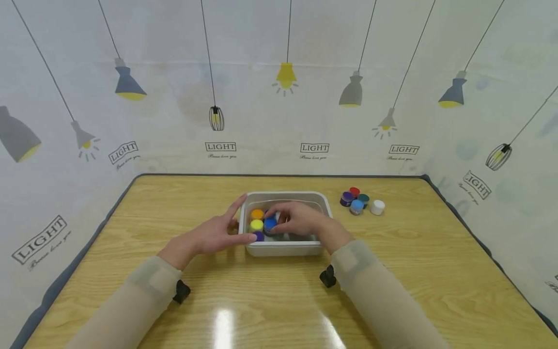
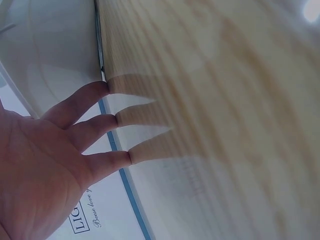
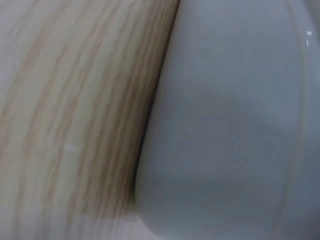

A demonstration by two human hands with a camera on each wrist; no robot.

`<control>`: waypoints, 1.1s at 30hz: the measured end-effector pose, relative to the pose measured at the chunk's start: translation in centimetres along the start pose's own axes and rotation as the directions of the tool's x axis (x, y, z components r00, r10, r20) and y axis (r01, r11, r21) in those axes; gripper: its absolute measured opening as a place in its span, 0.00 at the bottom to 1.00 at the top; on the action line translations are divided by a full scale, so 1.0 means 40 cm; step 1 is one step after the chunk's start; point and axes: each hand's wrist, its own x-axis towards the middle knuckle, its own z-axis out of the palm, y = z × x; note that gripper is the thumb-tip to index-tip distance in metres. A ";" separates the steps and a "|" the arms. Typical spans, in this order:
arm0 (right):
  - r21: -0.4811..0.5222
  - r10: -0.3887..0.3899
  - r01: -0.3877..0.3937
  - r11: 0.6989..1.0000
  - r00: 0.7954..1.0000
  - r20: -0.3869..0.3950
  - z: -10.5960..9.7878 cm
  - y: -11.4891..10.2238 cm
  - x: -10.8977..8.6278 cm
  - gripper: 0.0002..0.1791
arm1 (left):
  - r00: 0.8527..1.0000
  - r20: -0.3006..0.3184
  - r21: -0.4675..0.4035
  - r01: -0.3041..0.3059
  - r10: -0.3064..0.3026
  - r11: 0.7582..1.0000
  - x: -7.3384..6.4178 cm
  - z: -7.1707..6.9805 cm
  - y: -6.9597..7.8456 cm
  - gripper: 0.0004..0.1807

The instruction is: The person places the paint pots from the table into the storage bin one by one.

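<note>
A white rectangular plastic container (image 1: pixel 283 249) sits on the table. Inside its left part are small paint jars with an orange lid (image 1: pixel 257 214), a yellow lid (image 1: pixel 256 225) and a purple lid (image 1: pixel 258 236). My right hand (image 1: pixel 301 218) reaches in over the front wall, thumb and fingers pinching a blue-lidded paint jar (image 1: pixel 270 225) beside the yellow one. Another dark jar behind it is mostly hidden by the fingers. At the container's left end my left hand (image 1: pixel 213 235) is spread, thumb over the front corner; in the left wrist view, three outstretched fingers (image 2: pixel 100 125) touch the tabletop.
Right of the container stand more jars: red (image 1: pixel 354 192), purple (image 1: pixel 347 198), green (image 1: pixel 363 198), light blue (image 1: pixel 356 207) and white (image 1: pixel 378 207). The wooden table (image 1: pixel 261 300) meets lamp-printed curtains (image 1: pixel 261 106) behind. Container wall (image 3: pixel 220 125) fills much of the right wrist view.
</note>
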 end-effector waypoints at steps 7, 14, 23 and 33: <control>0.011 0.013 -0.013 1.000 1.000 0.000 0.003 -0.001 -0.005 0.18 | 1.000 0.004 0.006 -0.005 0.005 1.000 0.000 -0.001 0.002 0.65; -0.005 0.003 -0.003 1.000 1.000 0.000 0.005 0.001 -0.002 0.17 | 1.000 0.003 0.006 -0.016 0.016 1.000 -0.003 0.000 0.002 0.65; 0.012 0.025 -0.025 1.000 1.000 0.004 0.006 -0.002 -0.003 0.17 | 0.999 0.001 0.015 -0.033 0.033 0.999 0.000 -0.001 -0.004 0.64; -0.006 0.007 -0.007 1.000 1.000 -0.006 -0.003 -0.004 -0.005 0.19 | 1.000 -0.008 0.019 -0.030 0.030 0.999 -0.001 0.002 -0.001 0.65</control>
